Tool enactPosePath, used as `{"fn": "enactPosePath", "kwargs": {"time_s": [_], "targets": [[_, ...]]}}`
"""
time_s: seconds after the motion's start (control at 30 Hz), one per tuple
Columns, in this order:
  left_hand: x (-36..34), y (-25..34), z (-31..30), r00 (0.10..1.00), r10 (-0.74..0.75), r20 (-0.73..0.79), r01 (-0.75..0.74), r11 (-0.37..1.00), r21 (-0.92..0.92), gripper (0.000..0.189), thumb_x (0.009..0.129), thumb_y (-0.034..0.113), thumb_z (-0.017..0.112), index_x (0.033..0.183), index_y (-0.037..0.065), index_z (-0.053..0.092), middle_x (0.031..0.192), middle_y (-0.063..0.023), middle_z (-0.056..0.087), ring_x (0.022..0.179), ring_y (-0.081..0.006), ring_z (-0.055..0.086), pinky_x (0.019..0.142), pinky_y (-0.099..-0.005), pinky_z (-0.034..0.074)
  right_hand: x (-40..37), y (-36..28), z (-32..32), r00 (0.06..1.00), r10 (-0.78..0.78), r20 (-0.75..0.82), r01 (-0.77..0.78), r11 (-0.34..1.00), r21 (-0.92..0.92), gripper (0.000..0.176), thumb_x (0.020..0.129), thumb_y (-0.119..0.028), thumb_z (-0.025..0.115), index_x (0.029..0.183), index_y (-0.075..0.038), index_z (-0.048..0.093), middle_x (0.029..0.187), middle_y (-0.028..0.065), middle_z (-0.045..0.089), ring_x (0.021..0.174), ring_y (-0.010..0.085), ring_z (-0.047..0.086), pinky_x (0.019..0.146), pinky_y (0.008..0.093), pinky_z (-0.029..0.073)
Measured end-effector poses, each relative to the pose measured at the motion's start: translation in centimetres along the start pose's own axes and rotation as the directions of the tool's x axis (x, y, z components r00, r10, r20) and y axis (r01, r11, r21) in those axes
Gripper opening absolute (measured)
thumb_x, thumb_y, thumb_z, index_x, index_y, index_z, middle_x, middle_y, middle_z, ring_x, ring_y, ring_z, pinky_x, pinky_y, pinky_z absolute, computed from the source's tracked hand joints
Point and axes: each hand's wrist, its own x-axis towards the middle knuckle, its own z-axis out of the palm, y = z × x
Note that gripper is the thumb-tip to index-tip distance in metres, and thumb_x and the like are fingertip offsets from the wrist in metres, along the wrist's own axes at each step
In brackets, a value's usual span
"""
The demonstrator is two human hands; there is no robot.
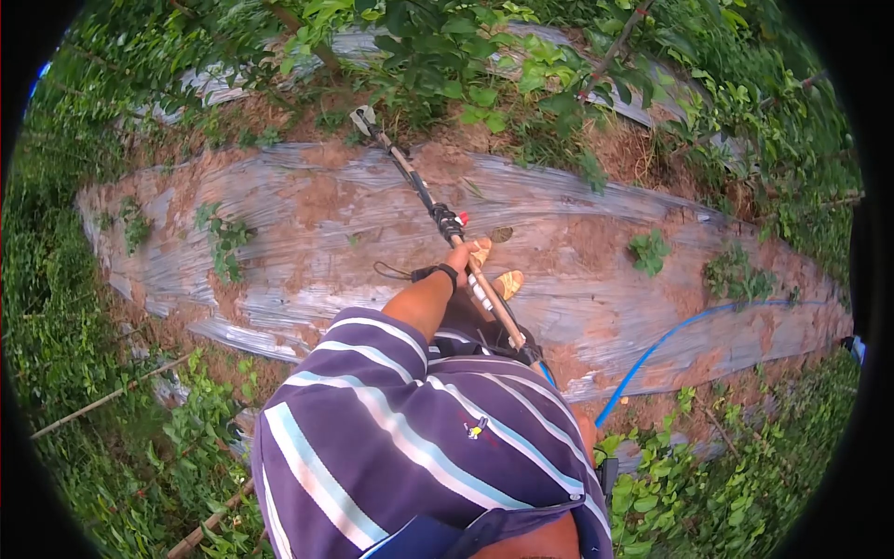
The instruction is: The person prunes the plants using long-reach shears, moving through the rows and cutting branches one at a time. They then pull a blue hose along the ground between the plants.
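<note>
My left hand (460, 259), with a dark band at the wrist, is closed around a long tan pole (503, 321). The pole slants from near my waist up and left over the ground. Black fittings and a small red part (463, 218) sit just past the hand. A pale, flat-looking head (363, 119) is at the far end; its kind I cannot make out. My right hand is hidden beyond my body; only a bit of the right arm (586, 429) shows. A blue hose (643, 363) runs out from my right side.
I stand on a soil bed covered with silvery plastic film (307, 224). Yellow patterned shoes (508, 283) show below the pole. Small plants (649, 252) grow through the film. Leafy branches (428, 56) hang ahead, and thin sticks (112, 396) cross the greenery at left.
</note>
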Motion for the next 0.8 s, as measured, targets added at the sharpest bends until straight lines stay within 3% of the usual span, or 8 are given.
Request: {"fn": "enactPosePath", "kwargs": {"time_s": [0.23, 0.33, 0.43, 0.5, 0.63, 0.7, 0.73, 0.8], "targets": [[2.5, -2.1, -0.3, 0.996, 0.015, -0.089, -0.016, 1.0, -0.018, 0.02, 0.082, 0.018, 0.061, 0.092, 0.001, 0.053, 0.074, -0.0096, 0.054, 0.063, -0.0263, 0.055, 0.061, -0.0401, 0.051, 0.1, 2.4, 0.7, 1.0, 0.015, -0.027, -0.013, 0.998, 0.061, 0.026, 0.084, -0.033, 0.062, 0.077, -0.008, 0.056, 0.066, 0.0237, 0.059, 0.067, 0.0467, 0.059, 0.058, 0.0548, 0.042], [2.5, -2.8, -0.1, 0.994, 0.067, -0.091, -0.064, 0.997, 0.035, 0.025, 0.081, 0.016, 0.061, 0.098, -0.001, 0.053, 0.083, -0.011, 0.056, 0.073, -0.027, 0.058, 0.069, -0.0412, 0.052, -0.1, 3.7, 1.2, 0.999, 0.007, -0.036, -0.005, 0.999, 0.052, 0.025, 0.084, -0.033, 0.062, 0.077, -0.009, 0.057, 0.067, 0.0221, 0.06, 0.069, 0.0457, 0.06, 0.059, 0.0542, 0.043], [2.3, -3.4, 0.1, 0.985, 0.046, -0.167, -0.044, 0.999, 0.016, 0.012, 0.076, 0.01, 0.064, 0.086, 0.004, 0.06, 0.076, -0.0072, 0.057, 0.07, -0.0217, 0.056, 0.062, -0.036, 0.047, -0.5, 3.8, 0.7, 0.997, -0.033, -0.066, 0.039, 0.996, 0.084, 0.025, 0.084, -0.032, 0.062, 0.078, -0.009, 0.057, 0.07, 0.022, 0.06, 0.069, 0.0456, 0.06, 0.059, 0.0539, 0.043], [2.4, -3.5, 0.1, 0.987, -0.025, -0.159, 0.031, 0.999, 0.036, 0.03, 0.08, 0.012, 0.061, 0.106, -0.002, 0.052, 0.107, -0.0141, 0.054, 0.099, -0.0264, 0.055, 0.082, -0.0415, 0.049, -0.8, 3.8, 0.3, 1.0, 0.031, 0.002, -0.031, 0.994, 0.103, 0.025, 0.084, -0.032, 0.063, 0.079, -0.008, 0.057, 0.072, 0.0226, 0.06, 0.071, 0.0454, 0.06, 0.059, 0.0535, 0.043], [0.6, -4.0, 1.3, 0.979, 0.0, -0.202, 0.014, 0.998, 0.067, 0.033, 0.079, 0.009, 0.062, 0.108, -0.003, 0.052, 0.107, -0.014, 0.055, 0.095, -0.0261, 0.057, 0.079, -0.0408, 0.05, -1.2, 5.3, 1.0, 1.0, 0.02, -0.024, -0.015, 0.983, 0.185, 0.024, 0.084, -0.029, 0.064, 0.079, -0.006, 0.057, 0.073, 0.0239, 0.059, 0.072, 0.0459, 0.059, 0.06, 0.0523, 0.043], [-0.8, -4.4, 2.4, 0.969, 0.061, -0.241, -0.031, 0.991, 0.128, 0.019, 0.075, 0.014, 0.064, 0.089, 0.001, 0.06, 0.081, -0.0091, 0.055, 0.07, -0.0247, 0.055, 0.064, -0.0383, 0.048, -1.3, 5.8, 1.2, 1.0, 0.012, -0.013, -0.007, 0.941, 0.338, 0.024, 0.085, -0.025, 0.064, 0.077, -0.004, 0.056, 0.071, 0.0242, 0.056, 0.066, 0.0436, 0.057, 0.059, 0.0479, 0.044], [-0.2, -4.9, 2.1, 0.969, 0.063, -0.241, -0.032, 0.991, 0.133, 0.019, 0.075, 0.014, 0.064, 0.089, 0.001, 0.06, 0.081, -0.0091, 0.055, 0.07, -0.0247, 0.055, 0.064, -0.0383, 0.048, -1.4, 5.9, 1.1, 1.0, 0.013, -0.015, -0.007, 0.94, 0.342, 0.024, 0.085, -0.025, 0.064, 0.077, -0.004, 0.056, 0.071, 0.0242, 0.056, 0.066, 0.0436, 0.057, 0.059, 0.0479, 0.044], [2.1, -5.9, 0.8, 0.978, 0.073, -0.193, -0.034, 0.98, 0.197, 0.032, 0.076, 0.015, 0.065, 0.101, -0.003, 0.061, 0.092, -0.0131, 0.059, 0.079, -0.0278, 0.06, 0.072, -0.0407, 0.051, -1.4, 5.9, 0.3, 1.0, 0.024, 0.01, -0.026, 0.929, 0.369, 0.028, 0.087, -0.023, 0.064, 0.071, -0.002, 0.054, 0.06, 0.0171, 0.054, 0.053, 0.0292, 0.053, 0.053, 0.0403, 0.042]]}}
